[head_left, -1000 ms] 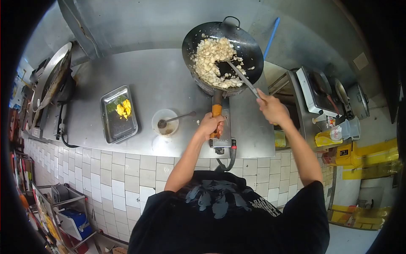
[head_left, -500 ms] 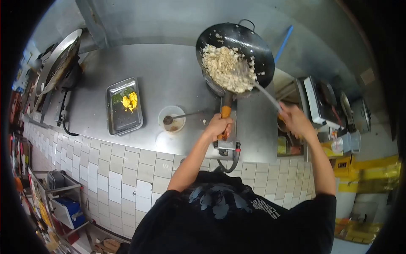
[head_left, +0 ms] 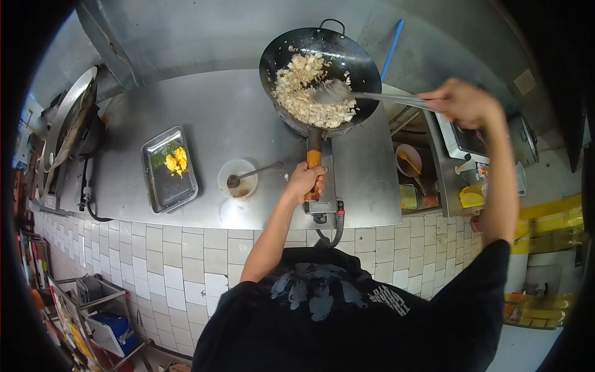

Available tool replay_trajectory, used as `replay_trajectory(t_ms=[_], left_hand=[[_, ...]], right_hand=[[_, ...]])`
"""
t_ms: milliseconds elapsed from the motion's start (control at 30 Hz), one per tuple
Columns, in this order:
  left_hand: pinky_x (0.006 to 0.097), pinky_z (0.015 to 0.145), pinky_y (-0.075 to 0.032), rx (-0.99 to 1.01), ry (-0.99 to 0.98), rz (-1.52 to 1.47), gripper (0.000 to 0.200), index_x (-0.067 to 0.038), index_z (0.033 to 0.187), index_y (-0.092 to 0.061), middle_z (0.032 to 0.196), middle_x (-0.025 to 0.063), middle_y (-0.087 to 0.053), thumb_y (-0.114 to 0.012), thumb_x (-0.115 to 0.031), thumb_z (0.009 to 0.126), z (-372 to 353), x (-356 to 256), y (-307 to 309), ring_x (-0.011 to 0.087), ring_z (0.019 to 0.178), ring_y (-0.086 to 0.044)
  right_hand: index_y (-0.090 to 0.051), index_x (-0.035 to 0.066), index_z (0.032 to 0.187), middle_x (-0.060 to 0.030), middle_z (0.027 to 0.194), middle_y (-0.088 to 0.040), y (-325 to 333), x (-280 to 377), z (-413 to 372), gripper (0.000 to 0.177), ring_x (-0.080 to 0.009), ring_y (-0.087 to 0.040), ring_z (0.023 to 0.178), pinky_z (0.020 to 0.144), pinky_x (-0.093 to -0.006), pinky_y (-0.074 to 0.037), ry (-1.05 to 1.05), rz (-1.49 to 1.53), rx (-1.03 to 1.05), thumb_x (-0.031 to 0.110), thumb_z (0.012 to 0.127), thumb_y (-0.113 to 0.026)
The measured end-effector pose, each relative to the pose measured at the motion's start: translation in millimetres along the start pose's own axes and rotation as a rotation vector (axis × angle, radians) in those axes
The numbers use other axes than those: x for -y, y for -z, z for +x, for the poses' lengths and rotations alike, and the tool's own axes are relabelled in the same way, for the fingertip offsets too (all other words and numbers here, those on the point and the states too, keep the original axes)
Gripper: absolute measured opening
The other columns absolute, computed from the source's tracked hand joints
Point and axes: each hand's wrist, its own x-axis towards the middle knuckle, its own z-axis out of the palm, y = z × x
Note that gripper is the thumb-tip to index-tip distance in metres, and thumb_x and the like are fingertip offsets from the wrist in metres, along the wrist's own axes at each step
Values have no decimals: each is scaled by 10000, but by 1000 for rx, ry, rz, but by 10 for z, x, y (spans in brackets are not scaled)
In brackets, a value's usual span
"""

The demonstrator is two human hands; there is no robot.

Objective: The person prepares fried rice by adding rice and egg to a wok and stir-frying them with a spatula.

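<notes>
My left hand (head_left: 307, 181) is wrapped round the wooden handle of a black wok (head_left: 361, 59), which sits over a portable gas stove (head_left: 323, 214) on the steel counter. Fried rice (head_left: 316, 110) lies in the wok, mostly on its left and near side. My right hand (head_left: 462, 104), raised to the right of the wok, grips the long handle of a metal spatula (head_left: 387, 97). The spatula's blurred head is down in the rice. Left of the handle stands a clear plastic tub (head_left: 226, 170) with a small ladle (head_left: 254, 175) resting in it.
A steel tray (head_left: 167, 201) with yellow scrambled egg (head_left: 176, 162) and something green sits on the counter (head_left: 211, 105). Another wok (head_left: 73, 115) stands far left. At right, an open lower space holds a bowl (head_left: 407, 160) with an orange spoon. A hose (head_left: 338, 230) hangs from the stove.
My right hand has risen away from me with the spatula, whose handle now lies nearly level. The spatula head has moved into the middle of the rice. The whole view has shifted slightly.
</notes>
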Motion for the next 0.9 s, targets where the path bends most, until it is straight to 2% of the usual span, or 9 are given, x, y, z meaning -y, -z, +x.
replay_trajectory(t_ms=[100, 200, 333, 433, 600, 700, 767, 833, 900], left_hand=[[298, 432, -427, -3, -3, -3, 131, -45, 856, -481, 638, 5, -478, -606, -46, 893, 23, -19, -24, 93, 478, -449], [299, 433, -432, 22, -4, 13, 144, -51, 854, -470, 649, 9, -481, -609, -47, 895, 23, 17, 22, 92, 486, -454], [300, 434, -436, 15, 8, -27, 161, -58, 844, -456, 655, 13, -481, -609, -44, 895, 24, 26, 20, 92, 485, -454], [299, 432, -434, 15, -3, 1, 161, -60, 860, -454, 654, 11, -475, -610, -44, 895, 33, 21, 19, 93, 486, -455], [296, 425, -430, 23, 20, -34, 157, -61, 863, -453, 651, 11, -474, -605, -45, 901, -30, 37, -9, 92, 486, -460], [291, 430, -424, 15, 14, -21, 161, -66, 867, -452, 653, 4, -471, -608, -49, 902, 1, 10, 18, 85, 485, -450], [283, 442, -409, 39, 10, -9, 172, -77, 904, -452, 676, -5, -468, -623, -56, 901, 64, 53, 64, 74, 490, -436], [289, 427, -424, 36, -3, -19, 158, -63, 873, -453, 651, 0, -475, -609, -47, 900, 71, 23, 30, 85, 480, -451], [292, 419, -430, 31, 1, -11, 154, -56, 859, -453, 639, 3, -478, -602, -43, 899, 20, -6, 36, 91, 476, -459]], right_hand=[[-673, 154, 1272, -52, 565, -545, 326, 274, -350, 305, -85, -465, 360, 295, -274, -323, -121, -123, 108, 260, 996, -597], [-674, 161, 1272, -56, 561, -543, -277, 278, 250, 309, -89, -461, 358, 310, -273, -345, -42, -59, -5, 277, 995, -599], [-675, 186, 1272, -46, 563, -550, 61, 203, -78, 306, -90, -468, 368, 319, -275, -357, 51, -119, -148, 288, 994, -598], [-648, 191, 1309, -33, 624, -551, 429, 353, -635, 349, -88, -439, 381, 328, -286, -346, -177, -119, 132, 315, 983, -618], [-650, 163, 1304, -37, 633, -551, -253, 218, 62, 367, -89, -425, 371, 339, -295, -345, -47, -48, -83, 323, 974, -632], [-664, 155, 1282, -37, 591, -529, 223, 165, -248, 330, -86, -401, 341, 304, -280, -315, 47, -39, -59, 222, 960, -647], [-677, 152, 1262, -40, 571, -534, 382, 305, -597, 303, -82, -391, 322, 283, -275, -299, -157, -84, 20, 181, 963, -640], [-696, 143, 1233, -38, 566, -546, 172, 201, -504, 281, -77, -388, 314, 277, -284, -290, -172, 27, 105, 188, 960, -648], [-669, 143, 1272, 4, 600, -487, -489, 72, -79, 307, -70, -405, 370, 323, -272, -338, -143, 79, -78, 250, 992, -608]])
